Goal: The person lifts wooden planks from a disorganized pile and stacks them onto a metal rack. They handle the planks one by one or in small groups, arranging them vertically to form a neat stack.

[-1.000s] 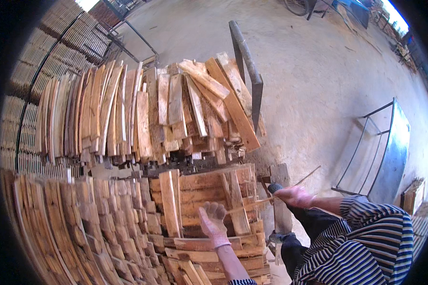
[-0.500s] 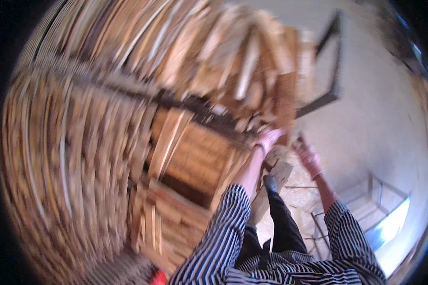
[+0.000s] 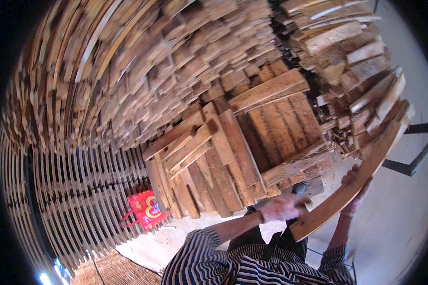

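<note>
A long brown wooden plank (image 3: 352, 187) slants across the right side, its near end close to my body and its far end up by the wood pile. My right hand (image 3: 350, 175) is closed around its middle, fingers showing on the left edge and the rest of the hand beyond the right edge. My left hand (image 3: 281, 208), in what looks like a pale glove, is beside the plank's near end. Motion blurs its fingers, so I cannot tell whether they touch the wood.
Left of my hands stands a stack of boards (image 3: 209, 185) with a box-like hollow (image 3: 280, 128). Tall stacked planks (image 3: 176, 61) fill the far left, and more wood pieces (image 3: 352, 61) lie at the far right. A red bag (image 3: 146, 209) and a dark metal frame (image 3: 409, 166) stand nearby.
My view has swung left, toward the stacks. The right hand, earlier apart from the wood, now grips the plank. My left hand has come from the wood pile toward my body.
</note>
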{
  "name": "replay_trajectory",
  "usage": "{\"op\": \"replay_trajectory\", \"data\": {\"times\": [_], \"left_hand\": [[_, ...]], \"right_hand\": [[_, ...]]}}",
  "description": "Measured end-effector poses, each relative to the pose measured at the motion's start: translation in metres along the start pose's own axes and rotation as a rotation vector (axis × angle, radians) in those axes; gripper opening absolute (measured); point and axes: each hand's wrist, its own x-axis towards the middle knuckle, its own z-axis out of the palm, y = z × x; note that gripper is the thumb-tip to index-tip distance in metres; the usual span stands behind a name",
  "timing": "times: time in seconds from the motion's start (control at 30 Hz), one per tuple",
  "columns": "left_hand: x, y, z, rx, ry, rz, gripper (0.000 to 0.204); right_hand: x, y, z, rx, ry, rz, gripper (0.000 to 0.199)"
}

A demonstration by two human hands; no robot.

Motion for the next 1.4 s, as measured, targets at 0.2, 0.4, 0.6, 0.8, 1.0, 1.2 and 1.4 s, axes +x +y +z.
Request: {"op": "replay_trajectory", "data": {"times": [0.2, 0.4, 0.6, 0.8, 1.0, 1.2, 1.4], "left_hand": [[-0.164, -0.129, -0.203, 0.532, 1.602, -0.174, 0.066], [-0.264, -0.244, -0.294, 0.528, 1.127, -0.684, 0.075], [-0.267, -0.253, -0.248, 0.549, 1.195, -0.390, 0.076], [-0.268, -0.249, -0.201, 0.788, 1.154, -0.442, 0.096], [-0.278, -0.242, -0.195, 0.584, 1.060, -0.444, 0.110], [-0.285, -0.244, -0.205, 0.551, 1.038, -0.402, 0.111], [-0.258, -0.276, -0.194, 0.554, 1.257, -0.171, 0.100]], "right_hand": [[-0.094, 0.086, 0.013, -0.593, 0.125, 0.103, 0.085], [-0.082, 0.168, 0.084, -1.099, -0.042, 0.379, 0.097], [-0.014, 0.282, 0.213, -1.908, -0.631, 0.099, 0.112], [0.019, 0.417, 0.322, -2.618, -0.989, 0.026, 0.098], [0.075, 0.604, 0.321, -2.586, -1.552, -0.187, 0.088], [0.111, 0.705, 0.296, -2.675, -1.637, -0.337, 0.096], [0.128, 0.713, 0.266, -2.490, -1.409, -0.512, 0.089]]}}
